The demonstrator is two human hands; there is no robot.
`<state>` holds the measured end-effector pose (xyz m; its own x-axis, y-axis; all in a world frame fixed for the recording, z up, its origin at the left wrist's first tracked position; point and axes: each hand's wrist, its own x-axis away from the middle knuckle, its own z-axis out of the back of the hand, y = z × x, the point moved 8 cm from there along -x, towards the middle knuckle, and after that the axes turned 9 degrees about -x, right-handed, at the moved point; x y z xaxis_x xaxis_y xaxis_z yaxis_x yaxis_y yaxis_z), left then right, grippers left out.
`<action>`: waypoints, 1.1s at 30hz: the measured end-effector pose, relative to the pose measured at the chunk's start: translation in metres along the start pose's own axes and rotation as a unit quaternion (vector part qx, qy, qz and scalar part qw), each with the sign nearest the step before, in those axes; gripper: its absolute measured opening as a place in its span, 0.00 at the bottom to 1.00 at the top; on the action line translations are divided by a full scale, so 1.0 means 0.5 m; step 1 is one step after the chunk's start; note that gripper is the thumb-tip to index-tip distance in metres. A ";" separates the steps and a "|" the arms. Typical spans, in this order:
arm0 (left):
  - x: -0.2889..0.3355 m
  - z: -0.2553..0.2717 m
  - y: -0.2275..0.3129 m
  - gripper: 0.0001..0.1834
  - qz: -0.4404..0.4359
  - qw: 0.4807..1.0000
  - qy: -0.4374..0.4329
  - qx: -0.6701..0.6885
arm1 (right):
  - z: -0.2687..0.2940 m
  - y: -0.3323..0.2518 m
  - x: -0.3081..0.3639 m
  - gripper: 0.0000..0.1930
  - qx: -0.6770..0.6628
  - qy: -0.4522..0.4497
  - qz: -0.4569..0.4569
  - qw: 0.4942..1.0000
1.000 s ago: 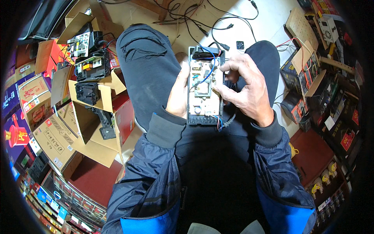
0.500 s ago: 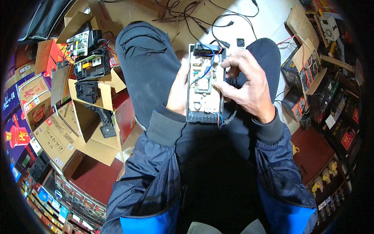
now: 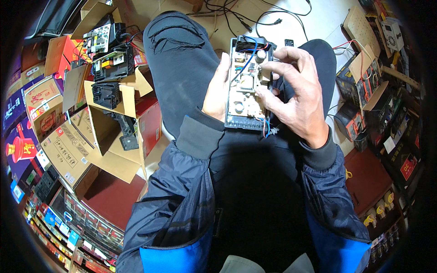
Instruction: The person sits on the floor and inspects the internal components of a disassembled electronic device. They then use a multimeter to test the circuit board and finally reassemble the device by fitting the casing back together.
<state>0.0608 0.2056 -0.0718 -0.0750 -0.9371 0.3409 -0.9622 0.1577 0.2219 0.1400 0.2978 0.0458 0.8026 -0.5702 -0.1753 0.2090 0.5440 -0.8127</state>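
Note:
An opened power supply unit (image 3: 236, 105) lies face up over my lap: a black case with a bare circuit board (image 3: 237, 98), a small fan at its far end and blue and red wires. My left hand (image 3: 216, 93) is closed round the case's left side; its fingers are hidden underneath. My right hand (image 3: 298, 86) is bent over the right edge, index finger and thumb on the parts along the board there, tips a little apart. A grey cable end (image 3: 273, 131) sticks out at the near right corner.
On my left stands an open cardboard box (image 3: 111, 154) with black casings and circuit boards in and above it. Black cables (image 3: 236, 16) lie on the floor ahead. More electrical units (image 3: 353, 120) are stacked at right, beside a dark red surface (image 3: 366, 179).
The power supply unit and both hands appear slightly farther right and higher in view, as does the whole scene. My right fingers have shifted a little along the board's right edge.

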 end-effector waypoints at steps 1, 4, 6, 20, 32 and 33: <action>-0.001 -0.004 0.001 0.39 -0.002 0.999 -0.018 0.040 | -0.001 -0.009 -0.002 0.24 0.017 0.001 0.025 1.000; 0.001 0.014 -0.001 0.34 -0.008 0.995 0.030 0.095 | -0.018 -0.008 -0.005 0.26 0.029 -0.028 0.021 0.999; 0.002 0.019 0.001 0.35 -0.010 0.995 0.043 0.087 | -0.026 -0.004 -0.005 0.27 0.020 -0.043 0.009 0.999; 0.007 0.019 -0.003 0.37 0.004 0.996 0.048 0.069 | -0.033 -0.006 0.005 0.20 -0.013 -0.031 0.035 0.999; -0.002 0.021 -0.010 0.38 0.009 0.994 -0.009 0.108 | -0.045 0.023 0.010 0.20 -0.050 -0.044 -0.005 0.998; -0.002 0.026 -0.012 0.38 0.015 0.995 0.001 0.104 | -0.044 0.024 0.010 0.20 -0.044 -0.044 -0.003 0.998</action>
<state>0.0634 0.2017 -0.0854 -0.1043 -0.9325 0.3459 -0.9928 0.1180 0.0187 0.1340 0.2879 0.0230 0.8480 -0.5155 -0.1235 0.1679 0.4823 -0.8598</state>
